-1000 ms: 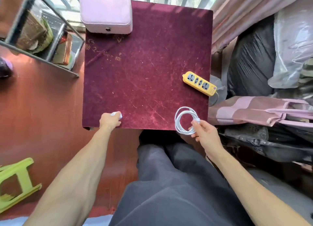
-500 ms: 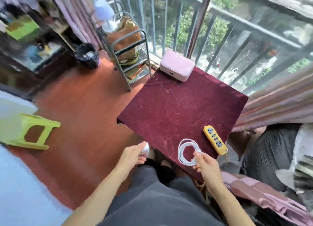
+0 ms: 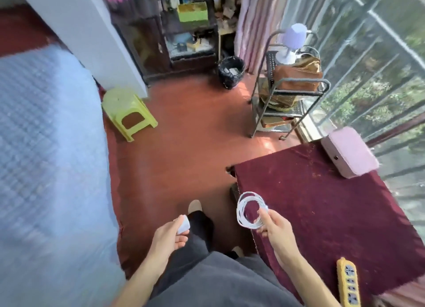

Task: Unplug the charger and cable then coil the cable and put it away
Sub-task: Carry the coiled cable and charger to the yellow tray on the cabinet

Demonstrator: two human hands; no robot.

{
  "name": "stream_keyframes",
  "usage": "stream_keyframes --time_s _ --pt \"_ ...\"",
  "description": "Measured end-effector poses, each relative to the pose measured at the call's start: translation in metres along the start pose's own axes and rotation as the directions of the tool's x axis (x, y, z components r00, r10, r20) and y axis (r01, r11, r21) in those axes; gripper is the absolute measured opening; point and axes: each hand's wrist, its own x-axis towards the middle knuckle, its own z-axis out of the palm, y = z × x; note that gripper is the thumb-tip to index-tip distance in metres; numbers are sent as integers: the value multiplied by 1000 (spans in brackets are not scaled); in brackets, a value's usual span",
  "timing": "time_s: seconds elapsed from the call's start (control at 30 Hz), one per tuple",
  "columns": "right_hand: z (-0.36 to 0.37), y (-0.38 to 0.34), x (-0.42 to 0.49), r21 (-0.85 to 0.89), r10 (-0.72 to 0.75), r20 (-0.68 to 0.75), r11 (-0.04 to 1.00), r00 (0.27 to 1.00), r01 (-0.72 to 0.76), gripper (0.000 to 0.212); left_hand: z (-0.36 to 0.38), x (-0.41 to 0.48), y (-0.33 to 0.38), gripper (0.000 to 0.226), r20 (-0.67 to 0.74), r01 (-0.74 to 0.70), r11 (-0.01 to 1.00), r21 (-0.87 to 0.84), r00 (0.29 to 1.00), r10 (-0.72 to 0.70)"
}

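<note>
Red floor lies ahead, maroon table (image 3: 333, 214) at right. I note my right hand (image 3: 274, 229) pinching the coiled cable (image 3: 251, 209) so loops stay gathered; my left hand (image 3: 169, 236) closed around the charger (image 3: 183, 224), both unplugged, awaiting storage.

At lower right, the dark red table cover (image 3: 322, 205) looks like matt velvety cloth, scuffed pale in places. The coiled white cable (image 3: 250, 209) and yellow plastic power strip (image 3: 348, 283) appear smooth, the red-brown floor (image 3: 195, 150) glossy.
</note>
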Motion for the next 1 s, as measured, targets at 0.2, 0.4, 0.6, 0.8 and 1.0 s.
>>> stream_keyframes --time_s 0.2,0.4,0.6,0.8,1.0 --pt "74 -70 61 -77 -49 84 995 995 55 35 -49 47 63 39 -16 -124 992 22 992 125" --pt "125 -130 115 -111 -112 98 986 989 123 42 -71 94 152 25 48 -252 963 95 968 248" --pt "145 -168 174 -107 -110 45 988 993 114 43 -59 139 236 20 84 -343 930 133 939 335" --pt "159 -226 257 -35 -62 29 997 998 64 35 -24 185 309 24 101 -321 935 150 946 308" --pt "174 -304 341 -88 -116 79 988 990 123 36 9 224 403 20 102 -359 922 145 932 347"
